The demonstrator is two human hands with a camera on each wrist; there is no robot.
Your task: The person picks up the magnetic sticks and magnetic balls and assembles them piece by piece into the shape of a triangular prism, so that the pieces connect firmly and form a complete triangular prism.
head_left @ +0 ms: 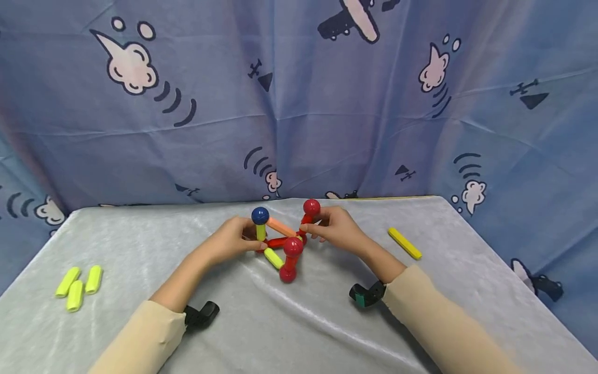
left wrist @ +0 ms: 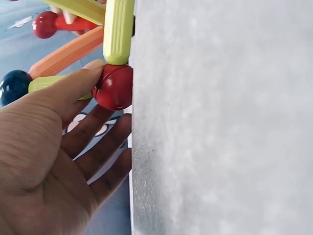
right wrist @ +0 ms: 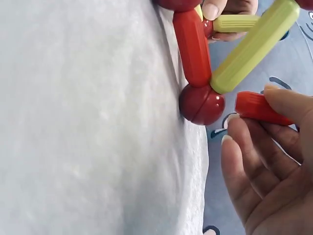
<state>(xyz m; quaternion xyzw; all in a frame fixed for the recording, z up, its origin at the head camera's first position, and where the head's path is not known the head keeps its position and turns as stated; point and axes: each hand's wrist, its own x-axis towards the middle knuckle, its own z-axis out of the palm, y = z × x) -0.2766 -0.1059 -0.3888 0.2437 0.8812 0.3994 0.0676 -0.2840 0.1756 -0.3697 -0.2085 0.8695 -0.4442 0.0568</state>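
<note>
A frame of magnetic rods and balls stands at the middle of the table, with red balls at its lower corners. At its left corner my left hand (head_left: 233,237) pinches a lower red ball (left wrist: 116,88), thumb on the ball. From that ball one yellow-green rod (head_left: 260,231) rises to a dark blue ball (head_left: 260,215). My right hand (head_left: 340,228) pinches a red rod (right wrist: 261,106) topped by a red ball (head_left: 311,206). In the right wrist view, a small gap separates this rod's end from a lower red ball (right wrist: 201,104). An orange rod (head_left: 281,227) slants from the blue ball.
Several loose pieces lie about: short yellow-green rods (head_left: 75,296) in a group at the left and a longer yellow rod (head_left: 404,243) at the right. The table has a pale grey cloth (head_left: 299,332). A patterned blue curtain (head_left: 299,104) hangs behind its far edge.
</note>
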